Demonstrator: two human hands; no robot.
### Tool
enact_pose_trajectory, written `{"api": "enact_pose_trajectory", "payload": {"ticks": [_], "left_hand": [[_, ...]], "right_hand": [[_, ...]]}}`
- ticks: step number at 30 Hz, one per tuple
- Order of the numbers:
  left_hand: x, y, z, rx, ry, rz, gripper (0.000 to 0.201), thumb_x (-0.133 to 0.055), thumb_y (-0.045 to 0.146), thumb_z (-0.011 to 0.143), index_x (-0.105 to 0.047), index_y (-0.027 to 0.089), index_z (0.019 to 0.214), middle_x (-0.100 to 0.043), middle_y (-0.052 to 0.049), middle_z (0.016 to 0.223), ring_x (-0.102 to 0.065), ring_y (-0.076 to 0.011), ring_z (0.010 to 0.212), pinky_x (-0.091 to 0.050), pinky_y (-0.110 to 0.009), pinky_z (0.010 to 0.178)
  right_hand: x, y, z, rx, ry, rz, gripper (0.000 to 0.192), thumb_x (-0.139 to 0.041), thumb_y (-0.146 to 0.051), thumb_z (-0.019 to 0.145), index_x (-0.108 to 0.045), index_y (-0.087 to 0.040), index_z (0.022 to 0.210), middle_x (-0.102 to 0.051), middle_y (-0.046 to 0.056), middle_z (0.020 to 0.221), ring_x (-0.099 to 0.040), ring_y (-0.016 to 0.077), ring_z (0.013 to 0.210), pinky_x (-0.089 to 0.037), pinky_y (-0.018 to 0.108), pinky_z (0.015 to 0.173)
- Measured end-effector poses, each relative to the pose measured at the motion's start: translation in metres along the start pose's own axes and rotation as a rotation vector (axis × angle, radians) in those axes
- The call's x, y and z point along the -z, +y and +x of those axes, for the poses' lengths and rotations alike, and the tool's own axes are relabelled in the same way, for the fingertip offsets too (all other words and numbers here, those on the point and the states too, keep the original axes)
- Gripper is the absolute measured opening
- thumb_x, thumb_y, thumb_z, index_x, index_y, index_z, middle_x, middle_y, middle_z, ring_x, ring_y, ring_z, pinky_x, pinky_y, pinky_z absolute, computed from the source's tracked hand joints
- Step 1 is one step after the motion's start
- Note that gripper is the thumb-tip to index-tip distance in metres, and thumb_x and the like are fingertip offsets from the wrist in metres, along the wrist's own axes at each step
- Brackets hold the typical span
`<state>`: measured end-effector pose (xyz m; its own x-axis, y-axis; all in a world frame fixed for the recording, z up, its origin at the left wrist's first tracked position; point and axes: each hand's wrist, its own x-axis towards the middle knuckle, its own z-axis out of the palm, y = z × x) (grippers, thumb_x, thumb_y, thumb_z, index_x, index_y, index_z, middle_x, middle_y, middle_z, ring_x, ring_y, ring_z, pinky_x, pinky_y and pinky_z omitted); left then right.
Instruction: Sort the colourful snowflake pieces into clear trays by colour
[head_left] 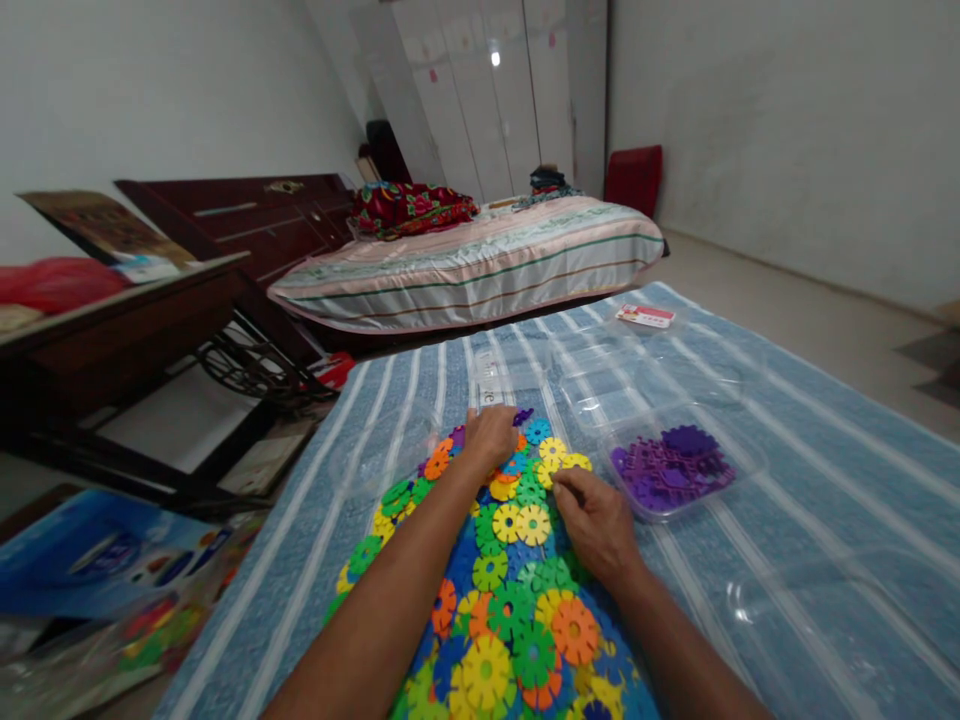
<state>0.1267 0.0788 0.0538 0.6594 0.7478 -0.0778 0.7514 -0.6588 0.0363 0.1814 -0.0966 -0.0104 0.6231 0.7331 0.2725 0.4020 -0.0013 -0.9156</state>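
Left hand (491, 437) rested at far edge of disc pile (510, 590) on striped cloth (787, 420), fingers curled over discs; grip could not be told. Right hand (596, 522) pinched yellow disc (574, 464) beside tray (739, 480) holding purple discs (671, 465). Advice: lift 1 disc cleanly, steady pile with other hand, avoid scattering neighbours.
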Motion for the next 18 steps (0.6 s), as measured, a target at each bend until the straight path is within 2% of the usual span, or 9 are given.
{"api": "enact_pose_trajectory", "payload": {"ticks": [6, 9, 11, 14, 18], "left_hand": [[-0.002, -0.014, -0.04, -0.252, 0.039, -0.109, 0.017, -0.056, 0.018, 0.078, -0.067, 0.02, 0.091, -0.069, -0.004, 0.097, -0.062, -0.0214, 0.096, -0.046, -0.03, 0.087], [0.004, -0.017, -0.057, -0.28, 0.061, -0.227, 0.011, -0.057, 0.017, 0.075, -0.066, 0.019, 0.083, -0.067, -0.002, 0.085, -0.061, -0.0191, 0.085, -0.046, -0.028, 0.078], [0.009, -0.013, -0.066, -0.27, 0.11, -0.323, 0.013, -0.057, 0.016, 0.077, -0.066, 0.018, 0.086, -0.067, -0.003, 0.088, -0.062, -0.0186, 0.086, -0.047, -0.028, 0.079], [0.016, 0.005, -0.074, -0.279, 0.194, -0.451, 0.016, -0.058, 0.016, 0.077, -0.066, 0.017, 0.092, -0.069, -0.004, 0.095, -0.063, -0.0194, 0.091, -0.048, -0.03, 0.085], [0.021, 0.055, -0.079, -0.414, 0.254, -0.591, 0.018, -0.063, 0.015, 0.076, -0.067, 0.017, 0.094, -0.07, -0.005, 0.102, -0.063, -0.0189, 0.098, -0.05, -0.031, 0.091]], "right_hand": [[0.0, 0.001, 0.0, -0.023, -0.037, -0.012, 0.027, -0.045, -0.031, 0.085, -0.071, -0.021, 0.087, -0.071, 0.003, 0.087, -0.064, 0.0196, 0.084, -0.047, 0.029, 0.078], [0.0, 0.001, 0.0, -0.035, -0.042, -0.014, 0.029, -0.045, -0.032, 0.085, -0.071, -0.021, 0.088, -0.071, 0.003, 0.088, -0.064, 0.0201, 0.084, -0.047, 0.03, 0.078], [0.001, 0.0, 0.0, -0.033, -0.037, -0.018, 0.029, -0.045, -0.032, 0.085, -0.071, -0.02, 0.088, -0.071, 0.004, 0.088, -0.065, 0.0206, 0.084, -0.047, 0.03, 0.078], [0.001, 0.002, -0.001, -0.019, -0.045, -0.004, 0.028, -0.045, -0.033, 0.085, -0.07, -0.021, 0.088, -0.071, 0.003, 0.088, -0.065, 0.0212, 0.084, -0.047, 0.03, 0.077], [-0.005, 0.019, -0.003, -0.018, -0.031, -0.026, 0.025, -0.046, -0.034, 0.085, -0.067, -0.02, 0.082, -0.069, 0.005, 0.076, -0.062, 0.0209, 0.071, -0.046, 0.029, 0.064]]}}
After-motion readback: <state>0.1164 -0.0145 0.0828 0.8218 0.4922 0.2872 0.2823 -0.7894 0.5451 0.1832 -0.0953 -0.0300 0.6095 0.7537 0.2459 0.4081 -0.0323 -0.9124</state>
